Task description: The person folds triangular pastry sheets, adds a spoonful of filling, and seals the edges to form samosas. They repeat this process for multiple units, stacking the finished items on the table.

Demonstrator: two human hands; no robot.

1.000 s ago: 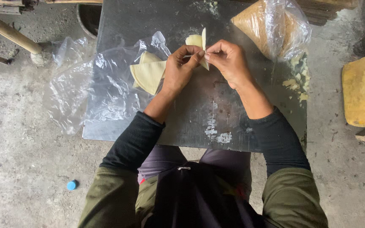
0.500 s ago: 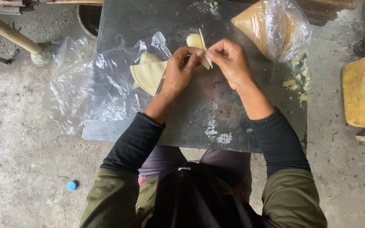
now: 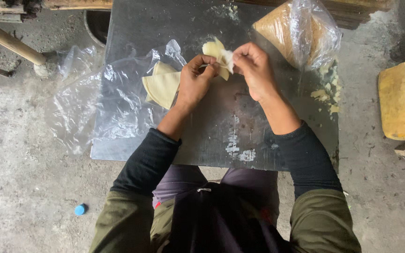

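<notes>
Blue bottle cap (image 3: pixel 80 209) on floor, yellow block (image 3: pixel 401 99), wooden stick (image 3: pixel 8 41)

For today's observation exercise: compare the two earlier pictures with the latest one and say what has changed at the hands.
Both hands, left hand and right hand, still pinch the pale dough piece between them. It stood as a thin upright edge; now it is turned and spread broader between the fingertips. The stack of dough sheets on the clear plastic sheet, the filling bag and the metal table stayed put.
</notes>
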